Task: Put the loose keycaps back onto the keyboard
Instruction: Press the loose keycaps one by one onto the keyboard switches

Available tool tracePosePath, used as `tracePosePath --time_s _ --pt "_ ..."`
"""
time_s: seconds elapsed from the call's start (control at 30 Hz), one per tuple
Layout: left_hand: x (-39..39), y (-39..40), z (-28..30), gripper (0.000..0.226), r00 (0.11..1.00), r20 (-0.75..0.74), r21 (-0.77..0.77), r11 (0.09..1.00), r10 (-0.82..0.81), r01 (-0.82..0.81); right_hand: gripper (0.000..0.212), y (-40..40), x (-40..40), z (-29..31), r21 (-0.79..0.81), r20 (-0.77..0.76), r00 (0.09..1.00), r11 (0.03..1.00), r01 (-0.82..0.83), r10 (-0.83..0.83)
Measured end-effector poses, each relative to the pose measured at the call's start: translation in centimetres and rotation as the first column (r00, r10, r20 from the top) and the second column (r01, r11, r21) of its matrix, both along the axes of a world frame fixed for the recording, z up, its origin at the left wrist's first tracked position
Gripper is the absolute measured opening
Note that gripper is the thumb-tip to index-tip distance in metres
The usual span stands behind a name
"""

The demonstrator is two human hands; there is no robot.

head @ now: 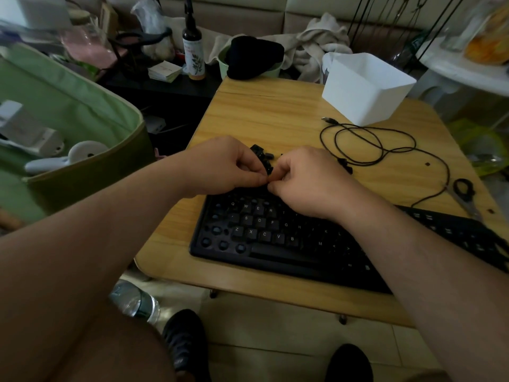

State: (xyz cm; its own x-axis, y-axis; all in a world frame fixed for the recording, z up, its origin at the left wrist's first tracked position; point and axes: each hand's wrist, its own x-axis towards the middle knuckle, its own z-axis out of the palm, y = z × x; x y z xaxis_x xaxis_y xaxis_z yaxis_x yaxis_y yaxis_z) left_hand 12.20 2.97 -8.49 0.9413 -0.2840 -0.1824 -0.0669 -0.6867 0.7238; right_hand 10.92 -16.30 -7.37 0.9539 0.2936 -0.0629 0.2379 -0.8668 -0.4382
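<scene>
A black keyboard (278, 238) lies on a small wooden table (275, 111), with several bare key sockets along its left side. Loose black keycaps (261, 154) are piled just behind the keyboard's top edge. My left hand (223, 166) and my right hand (308, 177) meet fingertip to fingertip above the top row. Both have curled fingers pinching something small and dark between them, most likely a keycap, which the fingers mostly hide. More keycaps (347, 165) lie to the right of my right hand.
A coiled black cable (371, 144) runs across the table behind the hands. A white box (366, 89) stands at the back right. Scissors (465, 194) lie near the right edge. A green fabric bin (68, 128) sits left, and a water bottle (135, 301) lies on the floor.
</scene>
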Motion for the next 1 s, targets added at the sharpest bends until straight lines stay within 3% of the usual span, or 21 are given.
tracePosePath --time_s 0.2,0.43,0.83,1.0 --pt "0.0 1.1 0.4 0.003 0.999 0.042 0.054 0.998 0.010 -0.012 0.004 -1.6 0.4 0.6 0.185 -0.029 0.997 0.980 0.075 -0.071" --pt "-0.2 0.6 0.5 0.003 0.993 0.118 0.120 0.993 -0.031 0.017 0.006 -0.3 -0.4 0.0 0.036 -0.037 0.999 0.999 -0.001 0.003" --pt "-0.5 -0.3 0.4 0.005 0.992 0.111 0.155 0.987 -0.060 0.042 0.002 0.0 -0.3 -0.3 0.002 0.005 1.000 1.000 -0.007 0.007" --pt "-0.4 -0.5 0.2 0.008 0.993 0.111 0.178 0.984 -0.052 0.031 0.008 -0.4 -0.6 0.0 -0.091 0.026 0.993 0.990 -0.112 0.115"
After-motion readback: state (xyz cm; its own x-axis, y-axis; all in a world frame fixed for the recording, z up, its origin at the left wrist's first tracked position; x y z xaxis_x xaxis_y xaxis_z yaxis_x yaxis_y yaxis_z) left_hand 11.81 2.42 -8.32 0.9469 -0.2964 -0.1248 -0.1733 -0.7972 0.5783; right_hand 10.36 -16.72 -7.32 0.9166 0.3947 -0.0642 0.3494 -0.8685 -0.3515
